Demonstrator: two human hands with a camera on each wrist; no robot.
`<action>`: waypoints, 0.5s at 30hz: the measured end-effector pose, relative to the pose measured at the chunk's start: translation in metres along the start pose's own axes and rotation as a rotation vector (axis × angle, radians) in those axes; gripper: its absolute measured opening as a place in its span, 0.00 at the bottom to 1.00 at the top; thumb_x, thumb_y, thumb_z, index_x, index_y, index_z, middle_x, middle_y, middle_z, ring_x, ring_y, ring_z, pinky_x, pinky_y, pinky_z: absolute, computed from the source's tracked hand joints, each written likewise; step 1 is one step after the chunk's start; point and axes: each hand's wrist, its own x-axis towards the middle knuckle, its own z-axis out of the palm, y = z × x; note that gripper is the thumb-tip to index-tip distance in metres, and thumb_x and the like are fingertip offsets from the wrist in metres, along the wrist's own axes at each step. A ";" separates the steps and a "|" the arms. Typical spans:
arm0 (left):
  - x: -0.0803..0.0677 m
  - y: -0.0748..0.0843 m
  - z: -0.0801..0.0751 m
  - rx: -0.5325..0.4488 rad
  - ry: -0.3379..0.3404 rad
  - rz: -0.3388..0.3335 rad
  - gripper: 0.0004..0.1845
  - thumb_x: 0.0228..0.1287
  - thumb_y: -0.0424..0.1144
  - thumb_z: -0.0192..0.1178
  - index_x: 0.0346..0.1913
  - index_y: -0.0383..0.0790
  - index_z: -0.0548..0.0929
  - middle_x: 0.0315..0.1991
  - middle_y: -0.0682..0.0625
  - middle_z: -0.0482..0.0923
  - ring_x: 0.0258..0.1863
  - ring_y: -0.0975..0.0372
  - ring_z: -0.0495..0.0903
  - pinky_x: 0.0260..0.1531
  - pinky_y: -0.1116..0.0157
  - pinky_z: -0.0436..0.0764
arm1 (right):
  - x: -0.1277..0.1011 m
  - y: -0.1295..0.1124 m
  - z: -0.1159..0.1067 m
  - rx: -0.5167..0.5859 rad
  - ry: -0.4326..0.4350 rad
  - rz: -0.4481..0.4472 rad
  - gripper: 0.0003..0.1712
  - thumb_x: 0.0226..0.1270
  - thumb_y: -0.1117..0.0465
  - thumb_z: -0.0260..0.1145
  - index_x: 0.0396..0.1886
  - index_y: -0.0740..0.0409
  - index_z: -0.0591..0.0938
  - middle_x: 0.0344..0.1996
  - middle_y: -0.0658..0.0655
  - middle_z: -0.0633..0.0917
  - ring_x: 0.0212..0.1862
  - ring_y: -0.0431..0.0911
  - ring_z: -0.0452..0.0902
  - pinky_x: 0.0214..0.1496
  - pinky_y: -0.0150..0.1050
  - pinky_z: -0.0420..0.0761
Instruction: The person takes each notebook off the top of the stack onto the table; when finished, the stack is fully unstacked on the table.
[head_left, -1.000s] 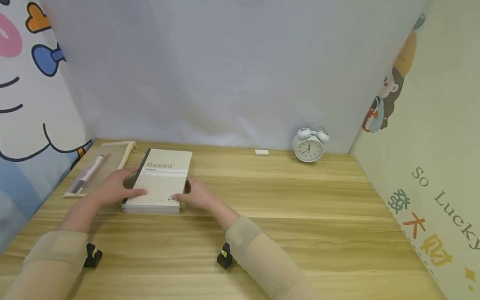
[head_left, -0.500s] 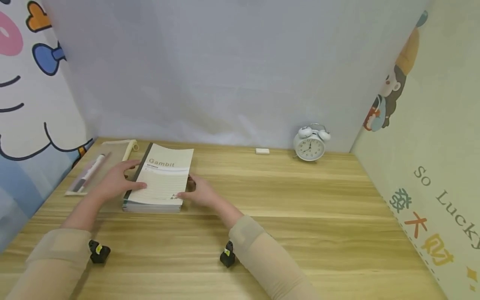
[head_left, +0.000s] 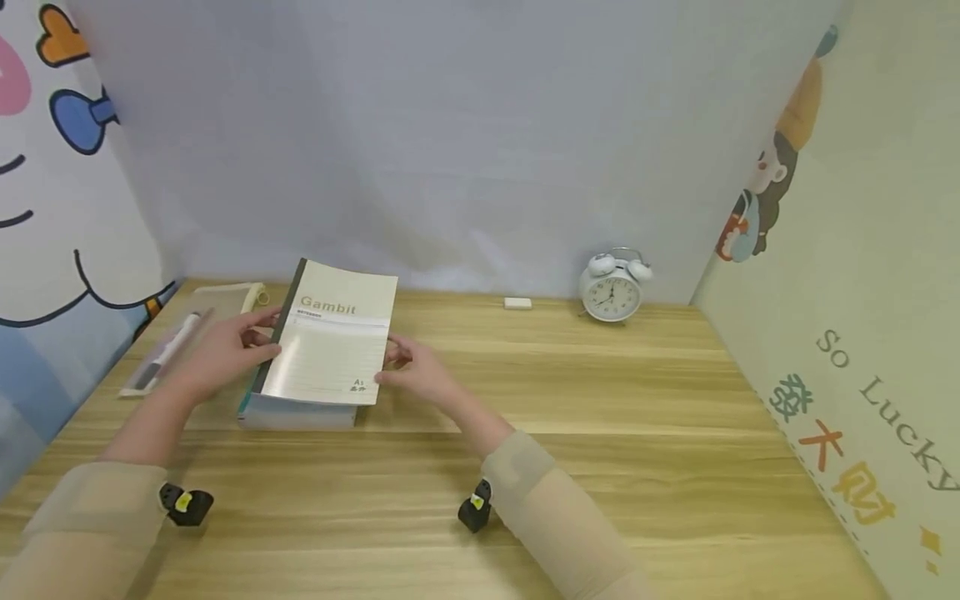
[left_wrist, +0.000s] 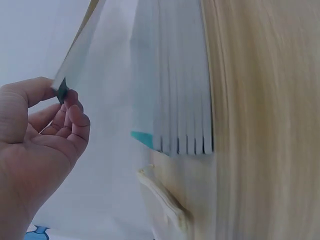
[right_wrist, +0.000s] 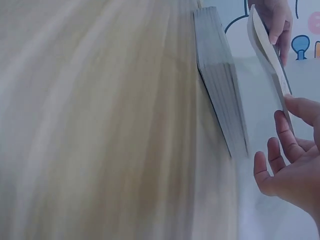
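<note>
The top Gambit notebook (head_left: 330, 346) hung just above the notebook stack (head_left: 296, 411) on the table (head_left: 600, 433), its long axis running away from the person. The left hand (head_left: 225, 354) pinched its spine edge; the right hand (head_left: 420, 375) held the opposite edge, fingers loosely curled.

notebook (head_left: 333, 346): paper, cover smooth with a light sheen at its lower left
stack of notebooks (head_left: 296, 411): paper, matt page edges, thin dark spines
table (head_left: 600, 417): wood grain, pale, smooth, faint gloss
pencil pouch (head_left: 187, 333): clear soft plastic
alarm clock (head_left: 612, 287): white, glossy, looks like metal
sleeves (head_left: 555, 517): beige matt cloth
</note>
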 end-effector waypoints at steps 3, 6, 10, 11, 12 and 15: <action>0.001 0.011 0.002 -0.060 -0.020 0.012 0.39 0.59 0.47 0.57 0.69 0.43 0.50 0.58 0.38 0.62 0.46 0.57 0.72 0.35 0.71 0.75 | -0.008 -0.004 -0.015 -0.035 0.031 -0.020 0.43 0.50 0.62 0.69 0.66 0.55 0.60 0.40 0.53 0.81 0.46 0.46 0.72 0.51 0.39 0.73; 0.003 0.024 0.006 -0.124 -0.031 0.025 0.41 0.58 0.44 0.59 0.69 0.45 0.48 0.58 0.40 0.61 0.42 0.63 0.73 0.35 0.72 0.76 | -0.016 -0.008 -0.031 -0.061 0.047 -0.034 0.48 0.49 0.62 0.70 0.68 0.53 0.56 0.40 0.53 0.82 0.46 0.47 0.71 0.49 0.39 0.74; 0.007 0.042 0.014 -0.137 -0.028 0.070 0.40 0.56 0.38 0.61 0.69 0.43 0.51 0.58 0.39 0.60 0.35 0.65 0.75 0.32 0.71 0.76 | -0.024 -0.008 -0.050 -0.073 0.033 -0.065 0.52 0.49 0.61 0.70 0.70 0.48 0.50 0.40 0.53 0.81 0.46 0.47 0.70 0.42 0.34 0.74; 0.008 0.045 0.016 -0.124 -0.028 0.080 0.40 0.56 0.37 0.61 0.68 0.43 0.52 0.58 0.39 0.59 0.34 0.65 0.75 0.31 0.71 0.76 | -0.025 -0.008 -0.054 -0.080 0.026 -0.072 0.52 0.49 0.61 0.70 0.70 0.47 0.50 0.39 0.52 0.81 0.45 0.46 0.70 0.42 0.33 0.74; 0.009 0.048 0.018 -0.109 -0.034 0.094 0.40 0.56 0.37 0.61 0.68 0.42 0.52 0.59 0.39 0.59 0.34 0.65 0.75 0.31 0.71 0.77 | -0.027 -0.007 -0.059 -0.089 0.017 -0.078 0.52 0.50 0.61 0.70 0.70 0.46 0.50 0.39 0.52 0.80 0.45 0.46 0.70 0.41 0.33 0.74; 0.013 0.057 0.027 -0.082 -0.056 0.113 0.39 0.55 0.38 0.62 0.68 0.42 0.55 0.54 0.40 0.64 0.33 0.62 0.76 0.30 0.69 0.77 | -0.035 -0.005 -0.073 -0.135 -0.009 -0.080 0.51 0.50 0.59 0.69 0.69 0.45 0.50 0.39 0.51 0.79 0.46 0.46 0.69 0.42 0.33 0.73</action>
